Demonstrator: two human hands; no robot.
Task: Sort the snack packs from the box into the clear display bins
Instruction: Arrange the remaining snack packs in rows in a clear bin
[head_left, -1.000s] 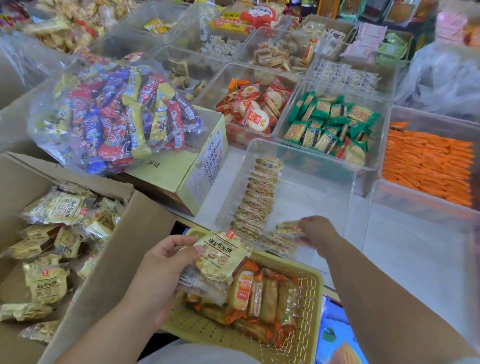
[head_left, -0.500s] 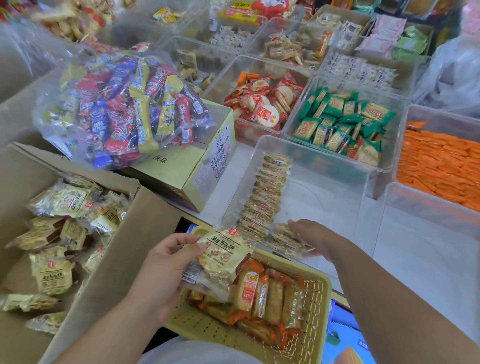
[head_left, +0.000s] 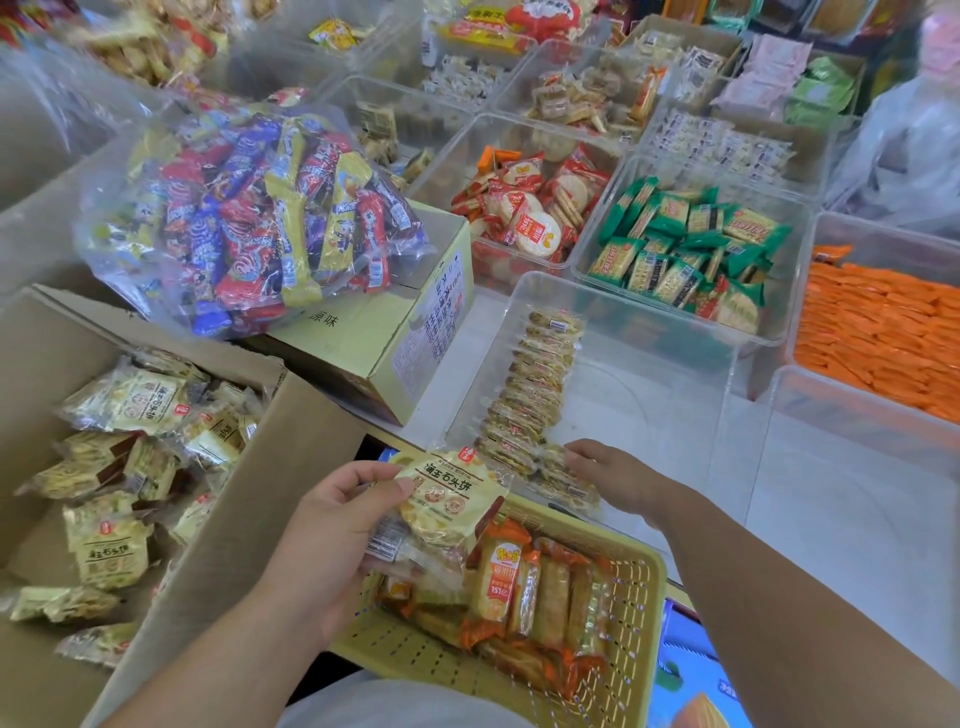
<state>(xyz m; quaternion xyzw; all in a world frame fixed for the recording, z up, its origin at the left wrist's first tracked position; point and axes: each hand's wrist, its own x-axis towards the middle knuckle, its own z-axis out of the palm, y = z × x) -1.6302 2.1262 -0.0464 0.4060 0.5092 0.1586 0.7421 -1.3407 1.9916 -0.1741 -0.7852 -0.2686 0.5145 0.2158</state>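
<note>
Nearest: left hand (head_left: 332, 535), thumb and fingers curled round a small stack of snack packs (head_left: 447, 499), held over the near-left corner of a yellow basket (head_left: 641, 582) loaded with orange-edged packs (head_left: 498, 577). To the left, open cardboard box (head_left: 249, 509), holding many loose packs (head_left: 130, 452) of the same pale-yellow kind. Just beyond the basket: right hand (head_left: 618, 475), fingertips against the nearest packs inside the clear bin (head_left: 675, 343); pinching or merely pressing, not discernible. In that bin, one row of packs (head_left: 540, 374) standing on edge along the left wall, with a short second row begun at the near end; bare floor across the remainder. Farther back, neighbouring bins of green packs (head_left: 685, 244) and orange packs (head_left: 883, 338), well stocked. Judged progress: early; most of the box contents left to transfer.
</note>
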